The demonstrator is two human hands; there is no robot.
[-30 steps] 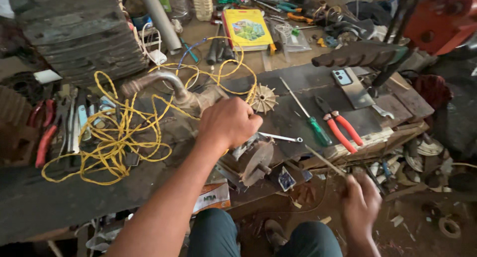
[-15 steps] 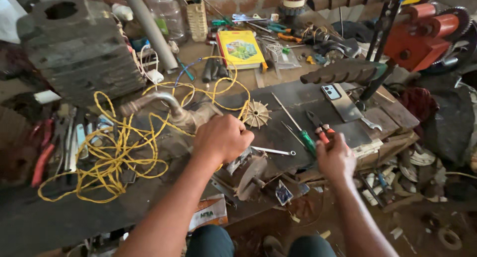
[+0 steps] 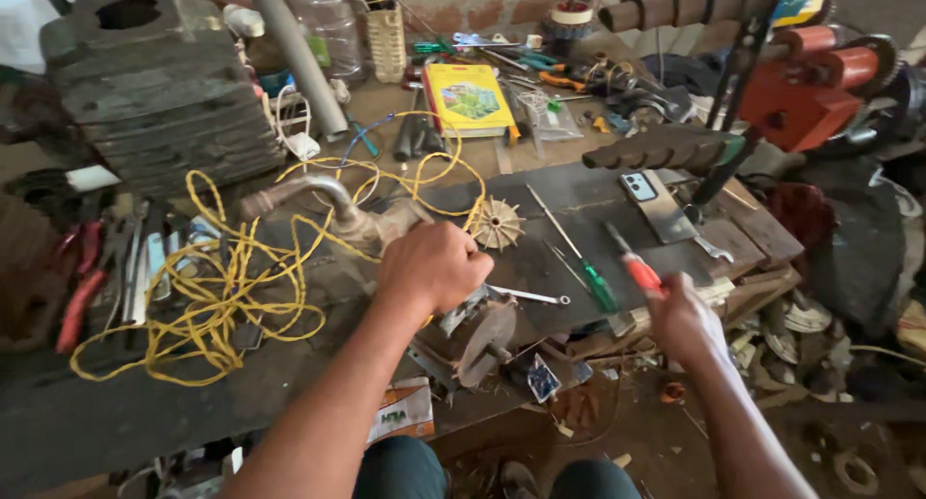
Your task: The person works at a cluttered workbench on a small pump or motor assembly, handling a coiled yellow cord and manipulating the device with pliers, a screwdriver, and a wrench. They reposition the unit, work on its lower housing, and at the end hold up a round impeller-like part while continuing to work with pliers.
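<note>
left hand grips the pump body; right hand lifts red-handled pliers

Left hand hides the pump part beneath it; red-handled tool in right hand blurred, its tip indistinct

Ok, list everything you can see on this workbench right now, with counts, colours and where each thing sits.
pump body: one, grey metal, bench centre, under left hand
yellow wire: one tangle, left of pump
impeller: one, tan, right of pump
green screwdriver: one, centre right
spanner: one, silver, beside left hand
phone: one, dark, right
yellow book: one, back
engine block: one, grey, back left
red-handled pliers: one, in right hand
left hand: on pump
right hand: gripping pliers
</note>
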